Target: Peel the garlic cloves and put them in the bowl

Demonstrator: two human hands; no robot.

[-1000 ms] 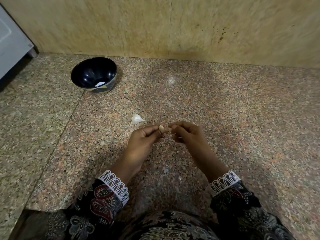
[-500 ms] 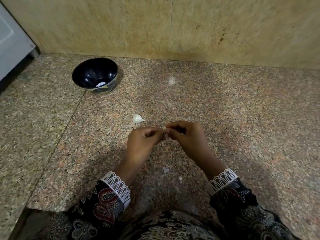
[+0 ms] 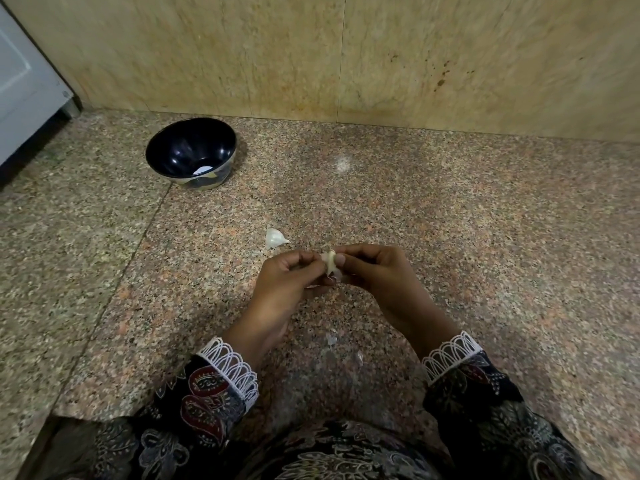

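Observation:
My left hand [image 3: 289, 277] and my right hand [image 3: 375, 270] meet above the granite counter and both pinch one small pale garlic clove [image 3: 330, 263] with papery skin hanging from it. A second white garlic clove [image 3: 275, 237] lies on the counter just beyond my left hand. The dark bowl [image 3: 221, 152] stands at the back left, near the wall, with something small and white in its bottom.
The speckled granite counter [image 3: 485, 237] ends at a beige stone wall [image 3: 346, 53]. A white appliance [image 3: 20, 88] stands at the far left edge. Small bits of peel [image 3: 330, 339] lie on the counter near my wrists. The counter's front edge runs along the lower left.
My hands stay together on the clove; the fingers have shifted slightly and more loose skin shows between them. The bowl and the other clove have not moved.

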